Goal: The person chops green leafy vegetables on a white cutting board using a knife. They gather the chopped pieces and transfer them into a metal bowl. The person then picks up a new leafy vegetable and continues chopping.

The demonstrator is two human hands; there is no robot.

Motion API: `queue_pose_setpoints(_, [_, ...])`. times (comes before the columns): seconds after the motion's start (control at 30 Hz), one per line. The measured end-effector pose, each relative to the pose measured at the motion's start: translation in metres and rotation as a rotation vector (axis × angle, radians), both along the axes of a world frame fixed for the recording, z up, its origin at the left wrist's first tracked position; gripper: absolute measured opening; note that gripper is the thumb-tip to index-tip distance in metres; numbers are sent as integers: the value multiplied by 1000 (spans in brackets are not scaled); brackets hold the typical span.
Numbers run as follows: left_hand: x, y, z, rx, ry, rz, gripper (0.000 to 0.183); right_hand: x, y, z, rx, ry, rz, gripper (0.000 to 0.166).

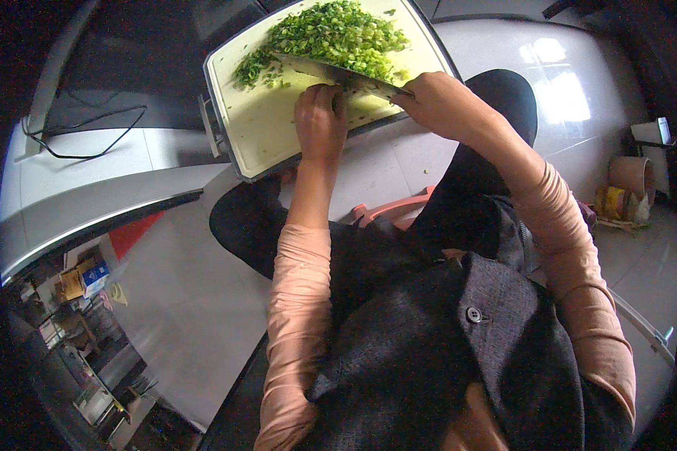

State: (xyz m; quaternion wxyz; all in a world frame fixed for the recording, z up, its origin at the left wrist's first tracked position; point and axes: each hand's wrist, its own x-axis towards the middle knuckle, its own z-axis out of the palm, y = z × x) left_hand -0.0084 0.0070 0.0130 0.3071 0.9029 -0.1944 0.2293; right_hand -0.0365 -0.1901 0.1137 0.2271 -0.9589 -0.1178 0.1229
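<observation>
My right hand (435,106) is closed around the handle of a wide-bladed kitchen knife (338,73). The blade points left across a pale cutting board (259,141) with a dark rim. A heap of chopped green leaves and stalks (338,34) lies along the far side of the board, beyond the blade, and some bits lie under its tip. On the near side of the blade is my left hand (320,113), its fingers curled down close to the blade. Whether anything is under those fingers cannot be seen.
Below the board, a red plastic stool (395,208) shows between my knees. A black cable (99,121) lies looped on the left. On the right floor stand a cylindrical container (632,175) and a yellow package (610,203). Small scraps lie on the tiles (395,163).
</observation>
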Motion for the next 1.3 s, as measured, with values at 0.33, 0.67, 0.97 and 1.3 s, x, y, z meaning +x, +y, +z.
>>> queue_pose_setpoints(0.33, [0, -4, -1, -32, -78, 30, 9, -7, -8, 7, -60, 57, 3, 33])
queue_pose_setpoints(0.67, [-2, -2, -2, -29, -52, 42, 11, -5, -1, 25, -121, 94, 94, 34])
queue_pose_setpoints(0.97, [0, -2, -12, -75, -74, 20, 14, 21, 35, -6, -45, 39, 64, 34])
queue_pose_setpoints(1.3, [-2, -6, -7, -111, -57, 40, 11, 29, 48, -6, -30, 36, -10, 38])
